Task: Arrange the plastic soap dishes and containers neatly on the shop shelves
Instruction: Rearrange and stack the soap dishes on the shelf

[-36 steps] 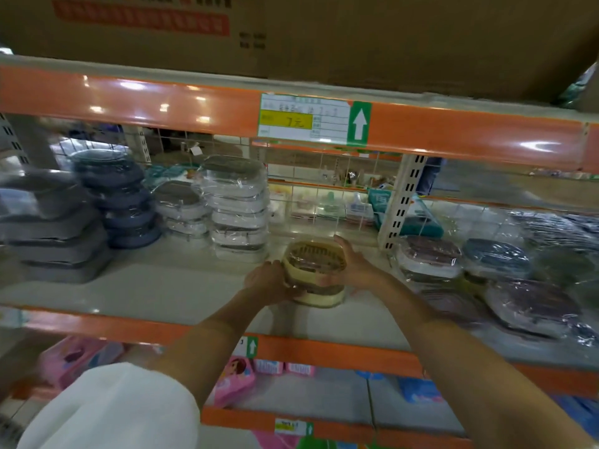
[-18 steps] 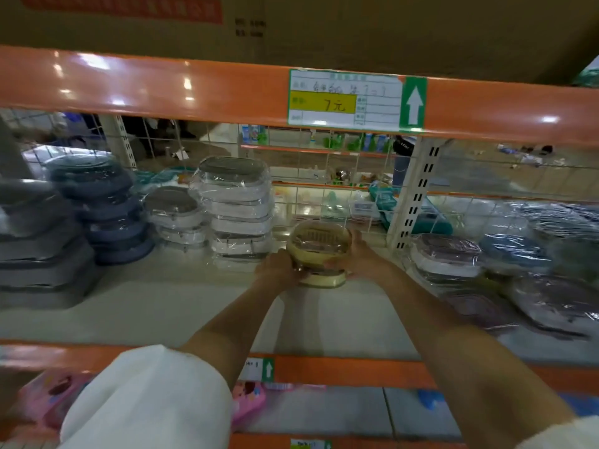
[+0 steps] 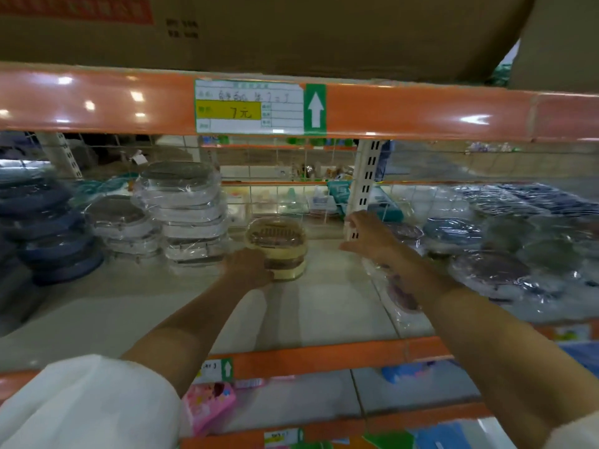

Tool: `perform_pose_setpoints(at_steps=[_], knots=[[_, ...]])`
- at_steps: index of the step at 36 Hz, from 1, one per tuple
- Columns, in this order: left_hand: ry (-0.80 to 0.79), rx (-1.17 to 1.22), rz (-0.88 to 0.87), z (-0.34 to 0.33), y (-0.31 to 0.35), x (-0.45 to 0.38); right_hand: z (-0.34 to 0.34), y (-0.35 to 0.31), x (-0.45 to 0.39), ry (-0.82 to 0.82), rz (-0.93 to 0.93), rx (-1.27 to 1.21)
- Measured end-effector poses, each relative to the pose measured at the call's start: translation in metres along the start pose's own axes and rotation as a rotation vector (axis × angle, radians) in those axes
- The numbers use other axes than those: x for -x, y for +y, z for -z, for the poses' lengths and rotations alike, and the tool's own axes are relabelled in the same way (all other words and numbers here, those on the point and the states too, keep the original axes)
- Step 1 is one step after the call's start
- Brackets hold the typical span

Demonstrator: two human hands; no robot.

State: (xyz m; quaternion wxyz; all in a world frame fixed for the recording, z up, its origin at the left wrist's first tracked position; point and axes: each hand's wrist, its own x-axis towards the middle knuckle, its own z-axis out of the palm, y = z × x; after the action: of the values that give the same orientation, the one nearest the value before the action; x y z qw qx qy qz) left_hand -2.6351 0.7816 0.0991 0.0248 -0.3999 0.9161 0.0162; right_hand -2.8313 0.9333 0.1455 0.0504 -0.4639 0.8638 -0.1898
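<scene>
Nearest the camera, a white sleeve [image 3: 87, 403] covers the left upper arm, and both bare forearms reach forward over the orange front rail [image 3: 324, 356] of the shelf [image 3: 146, 306]. Below that rail, a pink packaged item [image 3: 207, 405] lies on the lower shelf.

Further in, the left hand [image 3: 248, 268] rests against the near left side of a stack of yellowish soap dishes [image 3: 278, 249], fingers curved round its lower edge; its grip holds the stack, which stands on the shelf toward the back, just right of a tall pile of white wrapped dishes [image 3: 188, 212]. The right hand [image 3: 368, 234] is off the stack, to its right, fingers spread and relaxed, its grip open and empty, in front of a white slotted upright [image 3: 364, 186].

Left of the white pile sit a shorter grey-lidded pile [image 3: 118, 222] and dark blue stacks [image 3: 48, 228]. To the right lie wrapped bluish and purplish dishes [image 3: 486, 270]. Above hangs a price label [image 3: 259, 106] on the upper orange rail.
</scene>
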Motion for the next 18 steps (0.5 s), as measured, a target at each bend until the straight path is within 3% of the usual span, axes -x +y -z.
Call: perform_pose_setpoints(at_steps=[9,12,18], knots=[[-0.018,0.086,0.040,-0.009,0.060,0.017,0.034,0.070,0.020,-0.016,-0.074,0.020],[0.004,-0.007,-0.055,-0.006,0.076,0.020,0.040,0.093,0.024,-0.081,-0.106,0.027],[-0.020,-0.066,-0.021,0.005,0.106,0.029,0.046,0.116,0.023,-0.156,-0.096,0.032]])
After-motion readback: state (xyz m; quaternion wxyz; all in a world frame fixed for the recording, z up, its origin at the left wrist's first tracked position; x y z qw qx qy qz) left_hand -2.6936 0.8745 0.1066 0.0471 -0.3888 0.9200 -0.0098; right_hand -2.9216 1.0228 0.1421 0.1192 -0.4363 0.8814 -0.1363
